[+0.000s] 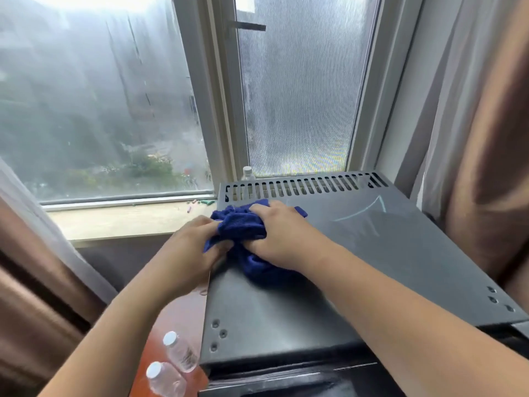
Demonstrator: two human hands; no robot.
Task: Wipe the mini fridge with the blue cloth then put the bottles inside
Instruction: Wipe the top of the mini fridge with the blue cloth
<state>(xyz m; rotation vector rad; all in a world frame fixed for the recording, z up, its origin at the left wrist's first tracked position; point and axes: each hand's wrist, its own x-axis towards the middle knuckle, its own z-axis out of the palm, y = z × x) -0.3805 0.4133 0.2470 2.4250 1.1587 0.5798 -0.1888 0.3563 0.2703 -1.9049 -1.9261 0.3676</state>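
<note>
Your blue cloth (243, 224) sits bunched on top of the mini fridge (357, 267), toward its rear left corner and just in front of the vent slots (300, 187). Your right hand (274, 236) lies over the bunch with its fingers curled down into the folds, clamped on the fabric. That grip lets you press and drag in one motion. Your left hand (191, 253) is at the fridge's left edge, thumb and fingers closed on the cloth's loose left end. I judge it is there to gather that end so it does not trail off the side. Its fingertips are partly hidden by the fabric.

On the fridge top to the right of the cloth, a pale streak (366, 210) shows on the dark metal, and it likely wants the cloth next.

Two bottles (180, 352) stand caps up on the reddish wooden surface (171, 316) just beside the fridge's front left corner — handy to the door side, which suits loading them later. A third bottle (247, 173) shows only its cap and shoulder behind the fridge's rear left corner.

You are in the wiping step, and none of the bottles in view has gone inside yet. Little of the fridge's front is in view, so I cannot tell whether the door is open.
</note>
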